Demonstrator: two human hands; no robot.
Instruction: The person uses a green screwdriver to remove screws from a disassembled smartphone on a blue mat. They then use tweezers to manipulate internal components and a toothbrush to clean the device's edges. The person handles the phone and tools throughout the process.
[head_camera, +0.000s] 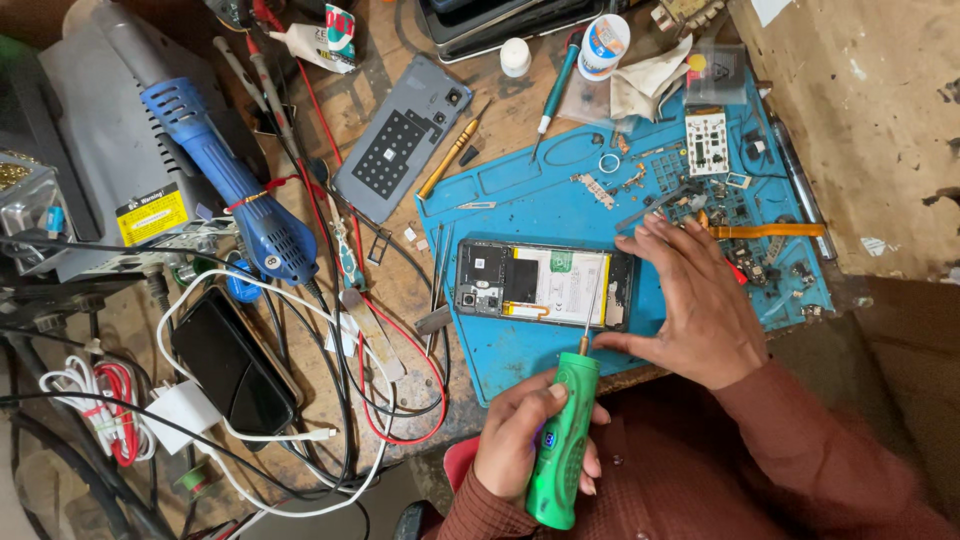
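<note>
A: Nearest the lens: green screwdriver (562, 440), gripped in the left hand (525, 440). Fingers wrapped fully round the handle, thumb up near the top end. Thin bit pointed up and away, tip over the lower edge of the opened phone (545, 284).

B: Phone position?

A: Lay flat on the blue mat (520, 200), back cover off, battery and board exposed, long side toward the person. Mat probably served to stop small parts rolling off; loose bits were scattered over its far right part.

B: Right hand (690, 310)?

A: Fingers straight and close together, nothing gripped. Fingertips lay at the phone's right end, thumb reached toward the bit. Judged as steadying the phone against the driver's push.

B: Surroundings?

A: Grey back cover (403, 135) lay beyond the mat's left corner. Blue hot-air gun (225, 180) rested left of that, among cables. A second, dark phone (230, 360) lay at lower left on a white cable. A teal-handled tool (556, 88) lay at the mat's far edge.
</note>
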